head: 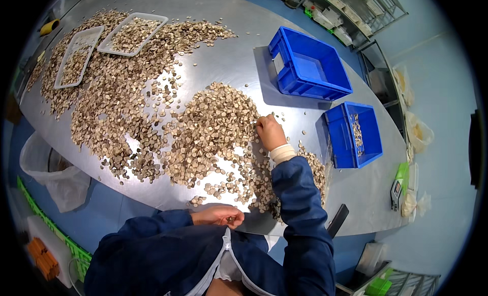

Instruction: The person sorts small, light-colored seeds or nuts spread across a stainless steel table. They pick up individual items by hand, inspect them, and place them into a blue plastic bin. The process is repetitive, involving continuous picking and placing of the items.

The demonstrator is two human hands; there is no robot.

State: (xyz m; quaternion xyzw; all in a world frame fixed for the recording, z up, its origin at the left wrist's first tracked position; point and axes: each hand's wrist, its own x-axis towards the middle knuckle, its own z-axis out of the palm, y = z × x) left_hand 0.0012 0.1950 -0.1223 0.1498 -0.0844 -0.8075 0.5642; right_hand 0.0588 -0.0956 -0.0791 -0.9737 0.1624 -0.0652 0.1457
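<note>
My left hand [218,216] is at the near edge of the metal table [228,13], close to my jacket. Its fingers curl around a few small dried discs [230,219] that look like sliced plant pieces. Farther out, my right hand [272,132] touches the right edge of the middle heap of discs [217,120]. Those fingers point down and are bent, and whether they pinch a disc is hidden. Beneath and beside my right sleeve lie more loose discs [263,181], some darker than the rest.
A larger heap [110,101] spreads to the left, with two white plastic trays [79,59] on it. Two blue bins stand at right: a large one [312,82] and a smaller one [337,143] holding some discs. A black object [338,219] lies at the near right edge.
</note>
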